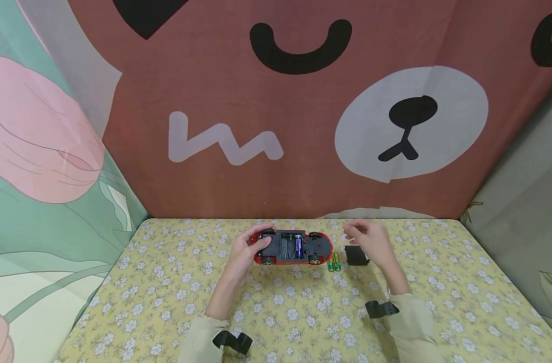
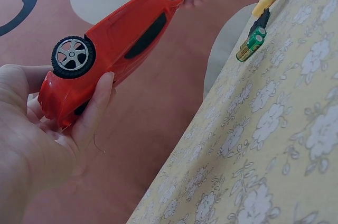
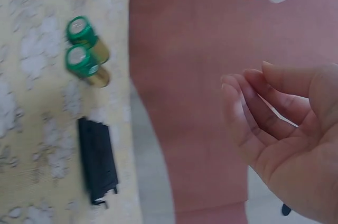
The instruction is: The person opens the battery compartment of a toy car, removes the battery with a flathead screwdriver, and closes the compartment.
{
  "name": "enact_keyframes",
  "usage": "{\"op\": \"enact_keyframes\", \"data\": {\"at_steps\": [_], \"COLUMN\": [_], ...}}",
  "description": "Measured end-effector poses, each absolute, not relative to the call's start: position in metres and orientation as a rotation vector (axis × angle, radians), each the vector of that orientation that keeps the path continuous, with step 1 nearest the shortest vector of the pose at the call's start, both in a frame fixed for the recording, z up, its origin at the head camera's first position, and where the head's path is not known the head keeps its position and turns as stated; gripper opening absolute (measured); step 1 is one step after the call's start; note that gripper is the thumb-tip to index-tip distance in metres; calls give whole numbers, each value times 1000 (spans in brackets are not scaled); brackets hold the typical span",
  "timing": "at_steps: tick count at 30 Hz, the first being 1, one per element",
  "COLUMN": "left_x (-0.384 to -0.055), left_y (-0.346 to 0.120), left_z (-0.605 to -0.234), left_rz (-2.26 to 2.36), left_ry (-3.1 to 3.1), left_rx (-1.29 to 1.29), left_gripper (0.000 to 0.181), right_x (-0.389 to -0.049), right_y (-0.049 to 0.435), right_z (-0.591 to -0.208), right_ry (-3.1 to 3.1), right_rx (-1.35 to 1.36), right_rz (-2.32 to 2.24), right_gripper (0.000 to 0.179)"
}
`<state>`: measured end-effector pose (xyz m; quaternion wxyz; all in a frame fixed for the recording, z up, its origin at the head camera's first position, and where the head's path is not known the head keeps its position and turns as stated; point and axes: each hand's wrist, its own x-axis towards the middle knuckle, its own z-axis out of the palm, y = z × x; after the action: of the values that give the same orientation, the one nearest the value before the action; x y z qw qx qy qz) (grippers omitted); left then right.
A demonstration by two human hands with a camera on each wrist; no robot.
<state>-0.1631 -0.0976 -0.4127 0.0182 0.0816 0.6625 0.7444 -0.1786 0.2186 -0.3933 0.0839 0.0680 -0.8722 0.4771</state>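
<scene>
1. The red plastic toy car (image 1: 320,246) is in the left hand (image 1: 243,253), raised off the bench (image 1: 294,312), its dark underside turned toward the head camera.
2. The left fingers grasp the car by one end, thumb along the body. This grip should serve well if it stays firm and leaves the battery compartment (image 1: 286,246) uncovered, as it does now.
3. One blue cylindrical battery (image 1: 298,246) lies in that compartment, crosswise to the car. The part beside it looks dark; its contacts are too small to tell. Keeping the underside level seems wise, since a loose cell could roll out.
4. The right hand (image 1: 370,241) hangs in the air beyond the car's other end, its fingers loosely bent, released, with nothing visible in them. A light fingertip pinch on the cell's end would likely suit so narrow a space.
5. Two green-and-gold batteries (image 3: 87,57) stand side by side on the bench, near the thin black plastic cover (image 3: 97,160). Care is needed not to knock them.
6. A yellow-handled tool, apparently a screwdriver (image 2: 266,2), lies past the cover, best left there while the compartment is worked on.
</scene>
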Motion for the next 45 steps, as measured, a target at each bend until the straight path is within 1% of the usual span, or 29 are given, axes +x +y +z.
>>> {"op": "enact_keyframes", "data": {"at_steps": [9, 19, 27, 45], "left_x": [-162, -163, -163, -163], "left_y": [-98, -98, -98, -97], "left_z": [-413, -413, -414, -414], "left_rz": [2308, 2306, 2304, 2315], "left_ry": [2067, 2065, 2072, 2037], "left_rx": [257, 259, 241, 236], "left_gripper": [42, 43, 38, 36], "right_x": [-167, -156, -152, -146], "right_y": [211, 200, 190, 170], "right_z": [-373, -359, -355, -355], "right_ry": [-2560, -2516, -2495, -2492], "right_rx": [238, 296, 343, 444], "right_rz": [1353, 1327, 1308, 1206], "right_gripper": [22, 20, 16, 9]}}
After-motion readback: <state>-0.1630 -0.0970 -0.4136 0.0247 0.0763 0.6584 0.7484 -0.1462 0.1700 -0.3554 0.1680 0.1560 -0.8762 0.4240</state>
